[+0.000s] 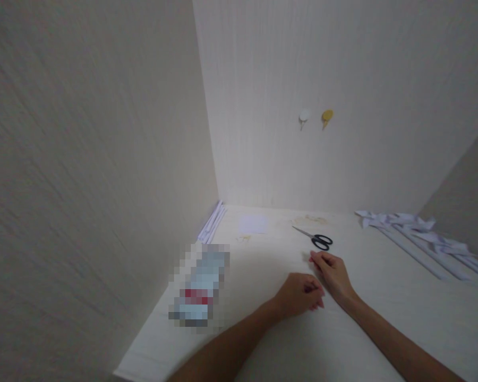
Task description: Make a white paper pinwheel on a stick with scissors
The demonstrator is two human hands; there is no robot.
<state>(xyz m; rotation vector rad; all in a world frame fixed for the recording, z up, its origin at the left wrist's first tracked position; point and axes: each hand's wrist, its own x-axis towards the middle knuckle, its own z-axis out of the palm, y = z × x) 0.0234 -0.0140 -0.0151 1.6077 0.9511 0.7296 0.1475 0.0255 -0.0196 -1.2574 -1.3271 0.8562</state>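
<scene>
1. Both hands rest low on the pale surface [382, 329], close together; the left hand [300, 294] is loosely curled, the right hand [331, 271] lies just beyond it with fingers bent
2. Whether either grip has hold of anything I cannot tell; something small and pale may sit at the right fingertips, but it is too blurred to name
3. The scissors [314, 239] lie just beyond the right hand, apart from it and closed; the black handles point toward that hand, the blades away and leftward toward the wall. The right hand is the nearer of the two
4. A white paper square [254, 224] lies further left, well apart from both hands; folded white paper strips [418, 233] run along the right side, more sheets [212, 223] lean in the left corner
5. A pixelated patch [199, 289] hides one item left of the hands; no writing or brand can be read anywhere
</scene>
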